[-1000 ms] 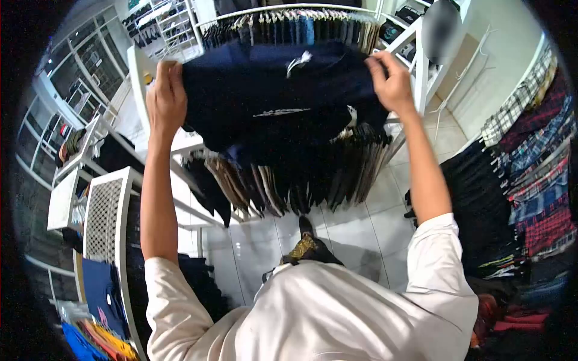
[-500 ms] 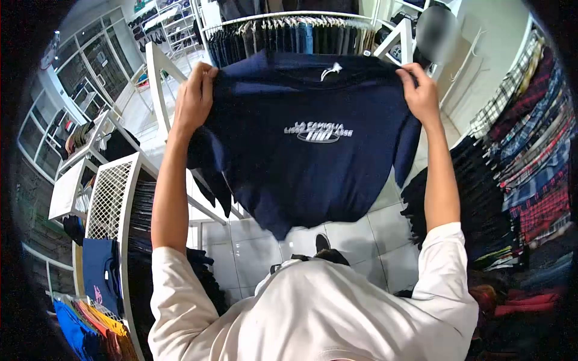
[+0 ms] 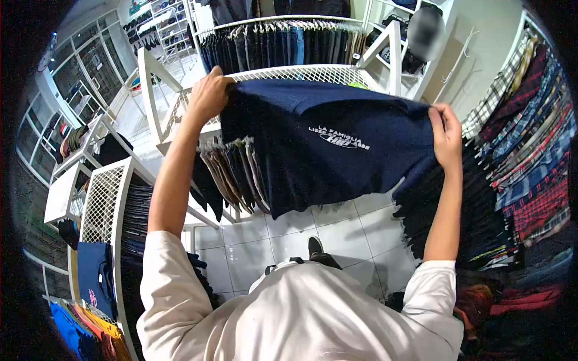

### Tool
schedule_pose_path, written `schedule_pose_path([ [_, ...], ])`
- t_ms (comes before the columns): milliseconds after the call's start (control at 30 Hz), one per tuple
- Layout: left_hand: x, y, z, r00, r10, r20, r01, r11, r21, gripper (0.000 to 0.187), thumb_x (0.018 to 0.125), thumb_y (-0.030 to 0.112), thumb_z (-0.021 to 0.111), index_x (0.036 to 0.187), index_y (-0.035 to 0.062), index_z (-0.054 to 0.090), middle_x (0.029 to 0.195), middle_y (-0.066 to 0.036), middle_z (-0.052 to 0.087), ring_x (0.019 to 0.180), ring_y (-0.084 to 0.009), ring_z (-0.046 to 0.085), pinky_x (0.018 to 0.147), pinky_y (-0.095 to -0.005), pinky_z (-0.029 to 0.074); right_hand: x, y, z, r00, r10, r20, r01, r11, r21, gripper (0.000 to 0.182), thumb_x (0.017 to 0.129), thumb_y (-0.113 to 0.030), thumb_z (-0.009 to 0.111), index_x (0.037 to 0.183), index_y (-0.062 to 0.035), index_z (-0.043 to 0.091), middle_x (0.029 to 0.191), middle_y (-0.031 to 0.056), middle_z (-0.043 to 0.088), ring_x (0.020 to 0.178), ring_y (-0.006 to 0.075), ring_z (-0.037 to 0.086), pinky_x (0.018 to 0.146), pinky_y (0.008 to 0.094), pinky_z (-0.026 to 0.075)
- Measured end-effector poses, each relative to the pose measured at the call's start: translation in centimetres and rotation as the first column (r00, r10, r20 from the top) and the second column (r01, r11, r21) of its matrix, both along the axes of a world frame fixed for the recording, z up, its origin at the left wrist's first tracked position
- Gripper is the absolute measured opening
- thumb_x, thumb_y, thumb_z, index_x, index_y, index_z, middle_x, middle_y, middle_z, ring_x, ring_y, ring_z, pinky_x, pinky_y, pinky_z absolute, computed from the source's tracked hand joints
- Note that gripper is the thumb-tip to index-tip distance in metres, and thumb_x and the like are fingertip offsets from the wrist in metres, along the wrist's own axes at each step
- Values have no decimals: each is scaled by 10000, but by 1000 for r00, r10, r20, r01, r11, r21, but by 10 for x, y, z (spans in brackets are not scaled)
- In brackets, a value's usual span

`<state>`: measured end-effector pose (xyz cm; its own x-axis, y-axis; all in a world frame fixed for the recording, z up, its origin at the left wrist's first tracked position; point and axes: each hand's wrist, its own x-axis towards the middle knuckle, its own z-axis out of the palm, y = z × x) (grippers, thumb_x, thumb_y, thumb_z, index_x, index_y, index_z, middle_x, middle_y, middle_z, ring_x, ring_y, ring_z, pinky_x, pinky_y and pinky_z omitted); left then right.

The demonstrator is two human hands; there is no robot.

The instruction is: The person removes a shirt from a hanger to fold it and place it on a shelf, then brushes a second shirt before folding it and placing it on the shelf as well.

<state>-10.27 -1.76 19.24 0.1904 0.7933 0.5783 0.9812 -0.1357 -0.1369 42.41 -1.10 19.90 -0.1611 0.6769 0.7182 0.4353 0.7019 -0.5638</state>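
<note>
A navy T-shirt (image 3: 337, 162) with white "LA FAMIGLIA" print hangs stretched between my two hands. My left hand (image 3: 211, 96) is closed on its upper left part. On the other side my right hand (image 3: 446, 133) pinches the upper right edge, lower than the left one. The top edge slopes down to the right, and the neckline's label is out of sight. Below it the cloth hangs free above the tiled floor. Behind the shirt stands a white mesh-topped rack (image 3: 301, 73), partly covered by it.
Trousers (image 3: 232, 171) hang under the mesh rack. Plaid shirts (image 3: 536, 162) line the right wall, beside dark garments (image 3: 460, 192). A mesh-sided shelf (image 3: 108, 198) stands at left, with a folded navy garment (image 3: 95, 277). Jeans (image 3: 283, 45) hang at the back.
The shirt has tilted, its right side dropping with my right hand, which moved down and right. My left hand shifted slightly right. The mesh rack behind and the trousers under it now show.
</note>
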Motion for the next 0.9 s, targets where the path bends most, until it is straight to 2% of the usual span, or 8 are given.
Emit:
schedule_pose_path([
  [133, 58, -7, 24, 951, 93, 293, -119, 990, 73, 493, 855, -1, 562, 1314, 149, 658, 963, -188, 743, 840, -373, 726, 718, -470, 563, 17, -67, -19, 911, 392, -131, -399, 753, -523, 146, 976, -167, 687, 992, -30, 638, 898, -16, 611, 856, 56, 558, 779, 220, 455],
  [233, 71, 10, 29, 656, -463, 596, 403, 882, 242, 447, 937, -18, 518, 1333, 125, 669, 1117, -171, 734, 965, -249, 721, 864, -379, 559, 2, -78, -25, 574, 778, -256, -640, 231, -733, 270, 913, -188, 780, 1076, 3, 680, 919, 2, 650, 858, 75, 606, 774, 231, 489],
  [267, 83, 2, 33, 347, -419, 839, 574, 802, 164, 335, 1025, 56, 515, 1319, 71, 674, 1191, -123, 715, 1043, -189, 678, 949, -333, 530, -11, -77, -30, 602, 741, -297, -659, 251, -709, 327, 909, -201, 785, 1126, 14, 669, 944, 15, 660, 869, 79, 612, 788, 234, 493],
  [433, 119, -30, 48, -8, -427, 904, 865, 451, 220, 426, 1038, 246, 557, 1382, -2, 592, 1491, -173, 522, 1351, -242, 534, 1131, -364, 442, -106, -17, -69, 861, 331, -385, -455, 840, -296, 684, 898, -233, 793, 1434, 27, 457, 1170, 105, 630, 1081, 185, 612, 912, 293, 506],
  [567, 125, -57, 57, -92, -430, 898, 904, 343, 257, 442, 1024, 260, 577, 1381, 1, 596, 1498, -176, 514, 1367, -252, 519, 1146, -365, 424, -162, 23, -81, 607, 504, -614, -689, 719, -90, 759, 900, -236, 787, 1508, -11, 392, 1260, 88, 634, 1109, 184, 603, 993, 295, 462],
  [700, 103, -72, 53, -113, -348, 931, 814, 504, 288, 457, 1010, 279, 593, 1372, 0, 605, 1503, -173, 509, 1349, -242, 536, 1148, -361, 424, -184, 20, -68, 587, 476, -655, -775, 565, -284, 321, 993, -76, 633, 1310, -35, 599, 1127, 11, 675, 1029, 99, 606, 964, 263, 464],
  [733, 94, -74, 49, -215, -284, 934, 774, 533, 340, 418, 954, 64, 608, 1361, -35, 601, 1444, -150, 576, 1287, -240, 595, 1114, -341, 466, -194, 5, -54, 572, 423, -703, -740, 635, -220, 187, 1015, -77, 604, 1191, -35, 651, 1064, -11, 677, 974, 105, 614, 941, 261, 467],
  [900, 60, -95, 39, -421, -152, 894, 732, 525, 434, 485, 868, 28, 615, 1336, -99, 589, 1430, -184, 578, 1207, -225, 640, 1063, -318, 508, -229, 33, -21, 742, 532, -407, -544, 833, 98, 152, 1037, -154, 588, 1087, -12, 613, 954, 37, 659, 882, 110, 580, 831, 280, 472],
])
